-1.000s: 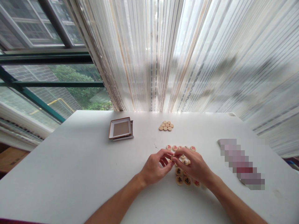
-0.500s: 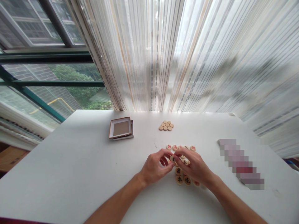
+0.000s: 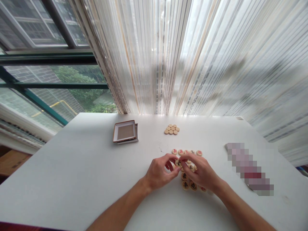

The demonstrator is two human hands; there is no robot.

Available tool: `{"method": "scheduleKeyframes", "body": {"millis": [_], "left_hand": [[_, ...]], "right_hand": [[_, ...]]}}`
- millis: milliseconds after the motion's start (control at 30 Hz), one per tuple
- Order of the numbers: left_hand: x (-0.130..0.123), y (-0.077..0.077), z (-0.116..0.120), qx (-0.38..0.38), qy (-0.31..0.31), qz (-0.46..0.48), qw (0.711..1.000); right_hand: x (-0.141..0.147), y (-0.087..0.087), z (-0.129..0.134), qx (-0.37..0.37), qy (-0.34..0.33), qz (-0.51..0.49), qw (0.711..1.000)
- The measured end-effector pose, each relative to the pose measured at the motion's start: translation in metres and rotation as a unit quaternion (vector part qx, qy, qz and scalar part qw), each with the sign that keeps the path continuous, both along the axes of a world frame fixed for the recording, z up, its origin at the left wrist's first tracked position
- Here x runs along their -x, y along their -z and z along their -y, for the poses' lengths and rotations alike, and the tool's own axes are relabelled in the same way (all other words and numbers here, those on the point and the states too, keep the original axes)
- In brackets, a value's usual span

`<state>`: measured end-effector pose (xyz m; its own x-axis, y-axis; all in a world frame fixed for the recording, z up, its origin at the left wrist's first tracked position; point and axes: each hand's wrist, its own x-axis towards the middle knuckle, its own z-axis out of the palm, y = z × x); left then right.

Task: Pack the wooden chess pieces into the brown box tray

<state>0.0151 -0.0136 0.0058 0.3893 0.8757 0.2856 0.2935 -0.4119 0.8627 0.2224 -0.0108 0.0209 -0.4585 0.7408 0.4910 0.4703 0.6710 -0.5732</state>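
Observation:
Between my two hands is a round xiangqi piece [image 3: 178, 163] with a black character facing up. My left hand [image 3: 159, 171] grips it from the left, thumb and fingers curled around its edge. From the right, the thumb and fingertips of my right hand [image 3: 201, 168] close on the same piece. Beyond the hands runs a row of pieces with mostly red characters [image 3: 181, 152]. Nearer me are black-character pieces [image 3: 185, 185] and a red one partly under my right hand. My hands hide some of the middle pieces.
Several face-down pieces [image 3: 172, 129] sit packed together farther back on the white table [image 3: 91, 179]. An open shallow box [image 3: 125, 132] rests at the back left. At the right lies a long blurred object [image 3: 249, 170]. A striped curtain [image 3: 154, 64] hangs behind the table.
The piece between my hands now shows a little more of its face and character. Otherwise my hands and the other pieces stay in nearly the same place.

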Motion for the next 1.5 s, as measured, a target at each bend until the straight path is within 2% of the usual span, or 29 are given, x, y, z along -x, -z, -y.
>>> {"method": "scheduleKeyframes", "body": {"millis": [333, 700, 1067, 1233, 1367, 1500], "left_hand": [[0.000, -0.002, 0.000, -0.022, -0.009, -0.015, 1.000], [0.001, 0.002, -0.001, -0.008, 0.002, 0.014, 1.000], [-0.001, 0.001, -0.003, 0.081, 0.019, 0.095, 0.992], [-0.002, -0.001, -0.006, 0.117, -0.016, 0.133, 0.984], [-0.002, 0.001, -0.009, 0.138, -0.045, 0.153, 0.977], [-0.002, 0.002, -0.012, 0.174, -0.042, 0.187, 0.966]], "right_hand": [[0.000, -0.001, 0.000, -0.013, -0.006, 0.000, 1.000], [0.000, 0.001, -0.001, -0.004, -0.001, 0.003, 1.000], [-0.001, 0.001, -0.001, 0.011, 0.003, 0.000, 1.000], [-0.009, -0.003, -0.007, -0.011, 0.056, 0.009, 0.998], [-0.025, -0.005, -0.017, -0.026, 0.134, -0.010, 0.991], [-0.045, -0.003, -0.030, -0.033, 0.221, -0.040, 0.974]]}}
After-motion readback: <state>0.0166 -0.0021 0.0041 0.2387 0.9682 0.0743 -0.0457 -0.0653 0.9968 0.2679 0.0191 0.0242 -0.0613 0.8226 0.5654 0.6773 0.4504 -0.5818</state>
